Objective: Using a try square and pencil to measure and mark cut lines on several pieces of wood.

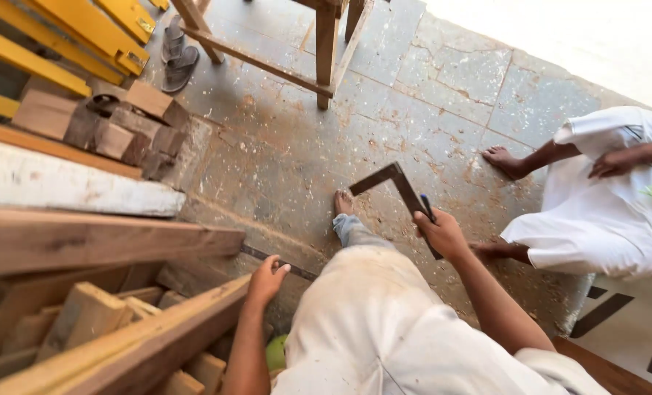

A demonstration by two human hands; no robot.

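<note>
We see the dark L-shaped carpenter's square (399, 192) held in the air over the dusty stone floor (282, 146) — its corner points up and away, one leg running down into the right hand (441, 232), fingers closed around it together with a dark pen (427, 208). The left hand (266, 281), fingers loosely curled, rests on the end of a long wooden plank (132, 344) — gripping nothing.

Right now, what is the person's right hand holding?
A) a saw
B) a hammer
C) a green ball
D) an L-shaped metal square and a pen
D: the right hand grips a dark L-shaped square with a pen held against it, while the left hand rests on the end of a long wooden plank.
</note>
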